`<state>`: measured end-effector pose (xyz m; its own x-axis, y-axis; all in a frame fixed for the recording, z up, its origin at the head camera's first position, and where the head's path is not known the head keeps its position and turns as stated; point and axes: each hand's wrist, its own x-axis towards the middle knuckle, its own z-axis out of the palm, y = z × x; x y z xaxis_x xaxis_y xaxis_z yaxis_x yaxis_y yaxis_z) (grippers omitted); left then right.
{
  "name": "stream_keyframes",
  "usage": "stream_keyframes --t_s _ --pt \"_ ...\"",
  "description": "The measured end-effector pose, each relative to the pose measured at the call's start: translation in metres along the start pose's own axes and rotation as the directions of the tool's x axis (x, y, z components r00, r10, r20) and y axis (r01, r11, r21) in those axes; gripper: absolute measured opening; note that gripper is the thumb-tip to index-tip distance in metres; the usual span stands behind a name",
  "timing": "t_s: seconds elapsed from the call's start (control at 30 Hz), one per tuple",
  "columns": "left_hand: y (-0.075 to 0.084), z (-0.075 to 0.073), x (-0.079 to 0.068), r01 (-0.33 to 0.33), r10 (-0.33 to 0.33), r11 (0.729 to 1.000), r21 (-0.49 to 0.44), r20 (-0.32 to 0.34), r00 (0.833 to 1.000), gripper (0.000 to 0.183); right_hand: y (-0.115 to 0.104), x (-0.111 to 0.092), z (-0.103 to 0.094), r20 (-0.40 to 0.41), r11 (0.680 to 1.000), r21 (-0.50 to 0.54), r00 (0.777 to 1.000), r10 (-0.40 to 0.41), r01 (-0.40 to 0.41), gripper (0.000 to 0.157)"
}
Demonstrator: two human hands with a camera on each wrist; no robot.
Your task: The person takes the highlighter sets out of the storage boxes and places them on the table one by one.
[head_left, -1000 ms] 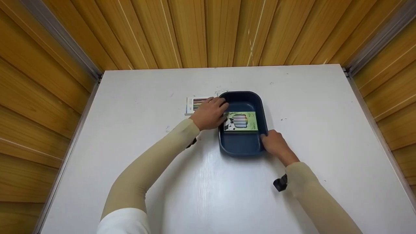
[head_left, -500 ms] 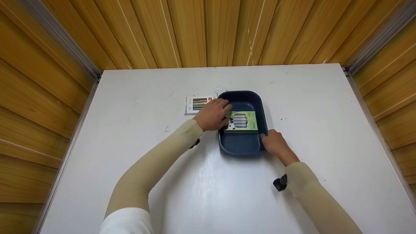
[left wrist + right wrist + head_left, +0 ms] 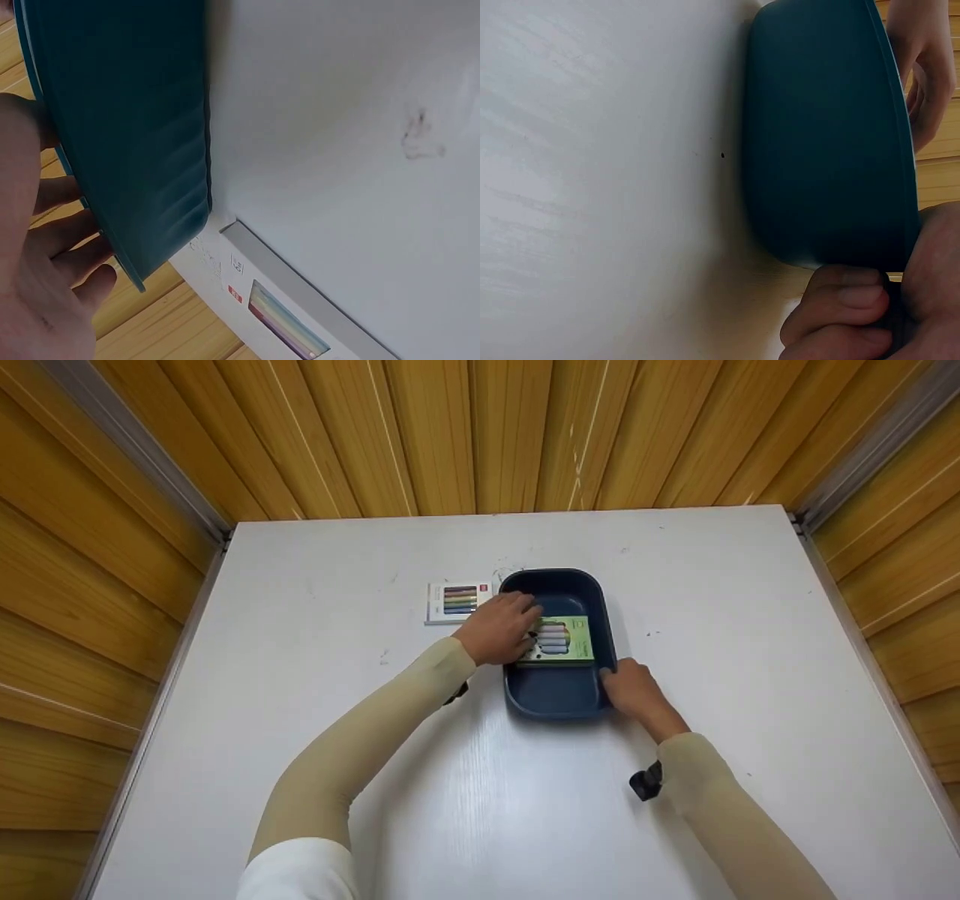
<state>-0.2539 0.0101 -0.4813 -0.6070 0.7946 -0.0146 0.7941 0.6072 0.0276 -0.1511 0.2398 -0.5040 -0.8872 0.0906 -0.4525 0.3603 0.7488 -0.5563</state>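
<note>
A deep dark-blue tray with rounded corners sits upright on the table. Inside it lies a flat green box printed with thick pastel sticks. My left hand reaches over the tray's left rim, its fingers above the left end of the box and covering part of its picture; whether they touch it is unclear. In the left wrist view those fingers look loosely bent behind the rim. My right hand grips the tray's right rim near the front corner, thumb and curled fingers pinching it.
Close to the tray's left side lies a white box with coloured sticks showing through its window. The white table ends at wood-patterned panels behind and on both sides. Small dark marks dot the tabletop.
My left hand has slid right, farther over the rim, covering the printed panda and uncovering more of the white box. The right hand, tray and green box look still.
</note>
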Motion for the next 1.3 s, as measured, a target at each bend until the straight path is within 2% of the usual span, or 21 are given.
stream_keyframes --t_s 0.23,0.53,0.83,1.13,1.3 --pt "0.003 0.003 0.003 -0.016 0.016 0.999 -0.029 -0.014 1.0 0.04 -0.002 0.0 -0.001 0.006 1.0 -0.009 1.0 -0.003 0.003 0.046" --pt "0.007 0.003 0.005 -0.013 0.013 0.999 -0.029 0.011 1.0 0.044 -0.003 0.0 -0.002 0.003 1.0 -0.022 1.0 -0.001 0.002 0.045" --pt "0.008 0.006 0.009 -0.057 0.056 0.998 -0.032 -0.01 0.998 0.048 -0.001 0.002 -0.001 0.001 0.999 -0.032 1.0 -0.004 0.004 0.047" --pt "0.013 0.007 0.012 -0.024 0.029 0.997 -0.068 0.081 0.996 0.054 0.001 0.003 -0.001 -0.001 1.0 -0.018 1.0 -0.003 0.003 0.042" --pt "0.015 0.007 0.012 -0.028 0.035 0.996 -0.086 0.089 0.995 0.058 0.001 0.002 0.0 -0.001 1.0 -0.012 1.0 -0.002 0.002 0.041"
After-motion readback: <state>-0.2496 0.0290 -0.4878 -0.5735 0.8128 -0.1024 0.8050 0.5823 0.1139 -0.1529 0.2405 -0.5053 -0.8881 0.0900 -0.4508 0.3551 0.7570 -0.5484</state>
